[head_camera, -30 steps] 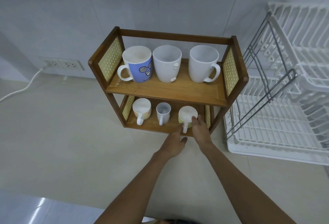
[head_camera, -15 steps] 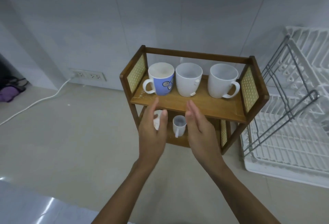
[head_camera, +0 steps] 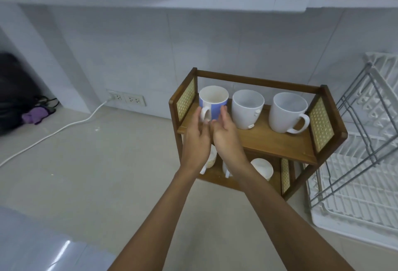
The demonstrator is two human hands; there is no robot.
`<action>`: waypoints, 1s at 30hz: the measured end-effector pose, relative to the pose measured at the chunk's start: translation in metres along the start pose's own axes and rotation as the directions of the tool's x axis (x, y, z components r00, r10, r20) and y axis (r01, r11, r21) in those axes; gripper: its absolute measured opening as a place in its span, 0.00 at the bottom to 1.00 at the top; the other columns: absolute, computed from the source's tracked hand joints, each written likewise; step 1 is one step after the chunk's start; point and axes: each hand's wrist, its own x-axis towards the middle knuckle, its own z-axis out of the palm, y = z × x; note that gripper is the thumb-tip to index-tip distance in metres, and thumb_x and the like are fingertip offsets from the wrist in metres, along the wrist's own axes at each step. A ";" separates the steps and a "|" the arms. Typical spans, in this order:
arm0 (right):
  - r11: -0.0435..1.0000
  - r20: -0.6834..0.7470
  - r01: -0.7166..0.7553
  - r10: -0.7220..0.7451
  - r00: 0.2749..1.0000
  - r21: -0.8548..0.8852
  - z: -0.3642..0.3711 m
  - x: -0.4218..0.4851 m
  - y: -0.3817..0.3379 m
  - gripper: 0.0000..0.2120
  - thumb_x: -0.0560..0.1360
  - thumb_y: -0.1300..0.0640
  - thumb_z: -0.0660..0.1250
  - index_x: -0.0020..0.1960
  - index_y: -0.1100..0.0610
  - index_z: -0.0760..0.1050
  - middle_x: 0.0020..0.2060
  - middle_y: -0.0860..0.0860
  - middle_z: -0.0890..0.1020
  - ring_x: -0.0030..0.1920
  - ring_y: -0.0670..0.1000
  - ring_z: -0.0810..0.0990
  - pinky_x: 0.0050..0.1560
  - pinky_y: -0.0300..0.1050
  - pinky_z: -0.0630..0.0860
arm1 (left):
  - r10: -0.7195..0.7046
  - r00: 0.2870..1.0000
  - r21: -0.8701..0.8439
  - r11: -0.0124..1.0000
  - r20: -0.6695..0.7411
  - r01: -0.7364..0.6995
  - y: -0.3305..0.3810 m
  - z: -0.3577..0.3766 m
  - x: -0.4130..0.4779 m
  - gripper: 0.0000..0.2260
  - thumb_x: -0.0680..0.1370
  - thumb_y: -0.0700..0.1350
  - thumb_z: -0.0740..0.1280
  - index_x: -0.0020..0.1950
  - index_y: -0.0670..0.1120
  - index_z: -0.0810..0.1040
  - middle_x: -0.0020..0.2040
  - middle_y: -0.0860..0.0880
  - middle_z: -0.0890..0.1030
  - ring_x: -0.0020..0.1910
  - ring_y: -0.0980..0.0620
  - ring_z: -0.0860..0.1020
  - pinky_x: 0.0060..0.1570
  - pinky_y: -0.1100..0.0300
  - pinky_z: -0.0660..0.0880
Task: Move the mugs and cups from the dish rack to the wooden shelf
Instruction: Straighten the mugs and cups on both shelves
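The wooden shelf (head_camera: 273, 141) stands on the counter against the wall. On its top board sit a blue-and-white mug (head_camera: 213, 100), a plain white cup (head_camera: 247, 108) and a white mug (head_camera: 287, 112). On the lower board a small white cup (head_camera: 262, 168) shows, and two more small cups are mostly hidden behind my hands. My left hand (head_camera: 197, 140) and my right hand (head_camera: 228, 139) are raised side by side in front of the blue mug, fingers apart, holding nothing. The white dish rack (head_camera: 355, 184) on the right has no cups in it.
A double wall socket (head_camera: 127, 98) with a white cable (head_camera: 64, 128) lies to the left. A dark bag (head_camera: 15, 89) and a purple item (head_camera: 35, 115) sit at the far left. Wall cabinets hang overhead. A glossy white surface (head_camera: 43, 247) is at bottom left.
My hands left the small cup on the lower board and rose to the top board, close to the blue mug. My view shifted left and up.
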 end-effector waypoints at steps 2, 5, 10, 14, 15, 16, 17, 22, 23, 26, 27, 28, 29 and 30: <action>1.000 -0.003 -0.003 0.003 1.000 0.006 0.000 0.005 0.001 0.29 0.84 0.52 0.58 0.82 0.45 0.53 0.76 0.47 0.69 0.73 0.50 0.70 0.73 0.52 0.71 | 0.003 1.000 -0.009 1.000 0.020 -0.002 -0.005 0.003 -0.003 0.21 0.86 0.48 0.57 0.80 0.56 0.64 0.75 0.58 0.71 0.72 0.61 0.71 0.71 0.50 0.73; 1.000 0.002 -0.012 0.012 1.000 0.016 -0.001 0.010 0.001 0.29 0.84 0.54 0.58 0.82 0.46 0.53 0.77 0.48 0.69 0.74 0.51 0.70 0.74 0.55 0.70 | 0.004 1.000 0.009 1.000 0.029 -0.004 -0.008 0.006 -0.004 0.21 0.85 0.49 0.56 0.79 0.57 0.64 0.69 0.65 0.72 0.65 0.71 0.72 0.68 0.55 0.75; 1.000 -0.020 0.001 -0.001 1.000 0.002 0.001 0.014 0.003 0.28 0.84 0.54 0.58 0.82 0.47 0.55 0.77 0.48 0.68 0.75 0.51 0.68 0.74 0.54 0.69 | -0.007 0.999 0.026 1.000 0.032 0.006 -0.011 0.007 -0.001 0.21 0.86 0.48 0.56 0.79 0.58 0.64 0.69 0.65 0.72 0.64 0.69 0.73 0.66 0.56 0.76; 1.000 -0.034 0.010 -0.010 0.999 -0.004 0.002 0.015 0.005 0.28 0.84 0.54 0.58 0.82 0.47 0.55 0.77 0.47 0.68 0.75 0.51 0.69 0.72 0.47 0.68 | -0.009 0.999 0.026 1.000 0.038 0.009 -0.010 0.006 0.000 0.21 0.85 0.48 0.56 0.79 0.57 0.63 0.68 0.68 0.71 0.64 0.73 0.72 0.66 0.60 0.75; 1.000 -0.033 0.009 -0.009 0.999 0.003 0.002 0.015 0.005 0.28 0.84 0.55 0.58 0.82 0.47 0.55 0.77 0.47 0.69 0.75 0.51 0.69 0.73 0.49 0.69 | -0.007 0.999 0.028 1.000 0.038 0.006 -0.010 0.006 0.000 0.21 0.85 0.48 0.56 0.79 0.57 0.63 0.66 0.70 0.71 0.64 0.75 0.71 0.66 0.60 0.75; 1.000 -0.035 0.010 -0.009 0.999 0.006 0.002 0.014 0.005 0.28 0.84 0.55 0.59 0.82 0.46 0.56 0.77 0.47 0.69 0.75 0.51 0.69 0.73 0.49 0.69 | -0.005 0.999 0.028 1.000 0.038 0.004 -0.010 0.006 0.000 0.21 0.85 0.47 0.56 0.80 0.57 0.63 0.65 0.72 0.71 0.63 0.76 0.71 0.67 0.60 0.75; 1.000 -0.038 0.016 -0.016 0.999 0.004 0.002 0.012 0.005 0.27 0.85 0.54 0.59 0.82 0.46 0.56 0.77 0.47 0.69 0.74 0.49 0.69 0.72 0.46 0.69 | -0.002 0.999 0.024 1.000 0.037 0.002 -0.010 0.006 0.000 0.21 0.86 0.47 0.56 0.80 0.56 0.63 0.65 0.72 0.71 0.63 0.76 0.71 0.67 0.59 0.75; 0.996 0.003 0.084 -0.084 0.996 0.042 -0.020 -0.007 0.009 0.24 0.85 0.57 0.58 0.80 0.46 0.62 0.73 0.36 0.70 0.69 0.34 0.69 0.63 0.27 0.69 | 0.050 0.998 0.010 0.999 -0.022 -0.050 -0.004 0.008 -0.001 0.22 0.86 0.47 0.58 0.81 0.52 0.62 0.75 0.58 0.70 0.71 0.66 0.69 0.68 0.63 0.72; 0.995 0.002 0.087 -0.087 0.996 0.044 -0.030 -0.013 0.011 0.24 0.85 0.59 0.58 0.79 0.47 0.63 0.74 0.37 0.70 0.70 0.33 0.69 0.64 0.26 0.69 | 0.083 0.995 0.027 0.996 -0.062 -0.081 -0.001 0.009 -0.002 0.22 0.86 0.48 0.58 0.80 0.51 0.62 0.75 0.58 0.70 0.70 0.70 0.68 0.65 0.70 0.70; 0.992 -0.057 0.100 -0.096 0.994 0.071 -0.064 -0.030 0.025 0.25 0.83 0.62 0.58 0.79 0.50 0.65 0.74 0.40 0.73 0.71 0.35 0.71 0.67 0.28 0.68 | 0.150 0.985 0.060 0.988 -0.083 -0.146 0.008 0.020 -0.008 0.22 0.85 0.50 0.59 0.80 0.49 0.64 0.74 0.59 0.70 0.69 0.71 0.67 0.62 0.78 0.66; 0.992 -0.093 0.103 -0.096 0.991 0.074 -0.075 -0.034 0.029 0.25 0.83 0.62 0.58 0.79 0.50 0.65 0.74 0.40 0.73 0.71 0.35 0.71 0.68 0.30 0.68 | 0.166 0.985 0.071 0.984 -0.053 -0.162 0.011 0.026 -0.010 0.21 0.85 0.49 0.59 0.79 0.49 0.65 0.74 0.59 0.70 0.70 0.69 0.67 0.63 0.77 0.66; 0.993 -0.128 0.103 -0.094 0.987 0.066 -0.085 -0.035 0.033 0.26 0.82 0.62 0.58 0.79 0.50 0.65 0.74 0.41 0.73 0.71 0.36 0.71 0.68 0.31 0.68 | 0.176 0.984 0.083 0.981 -0.023 -0.173 0.014 0.032 -0.012 0.21 0.86 0.48 0.59 0.79 0.49 0.65 0.75 0.58 0.70 0.72 0.66 0.67 0.64 0.77 0.66; 0.994 -0.158 0.098 -0.088 0.983 0.055 -0.092 -0.035 0.036 0.26 0.82 0.63 0.58 0.79 0.50 0.64 0.74 0.41 0.72 0.71 0.36 0.71 0.69 0.33 0.68 | 0.177 0.984 0.090 0.980 0.005 -0.176 0.018 0.039 -0.014 0.21 0.86 0.47 0.59 0.79 0.48 0.65 0.76 0.56 0.70 0.73 0.63 0.67 0.65 0.76 0.66; 0.995 -0.181 0.087 -0.077 0.980 0.046 -0.096 -0.034 0.038 0.27 0.82 0.63 0.58 0.80 0.50 0.63 0.75 0.42 0.71 0.72 0.36 0.70 0.71 0.35 0.68 | 0.170 0.985 0.087 0.981 0.031 -0.172 0.021 0.046 -0.016 0.21 0.86 0.47 0.58 0.79 0.48 0.65 0.77 0.54 0.70 0.74 0.61 0.67 0.67 0.74 0.66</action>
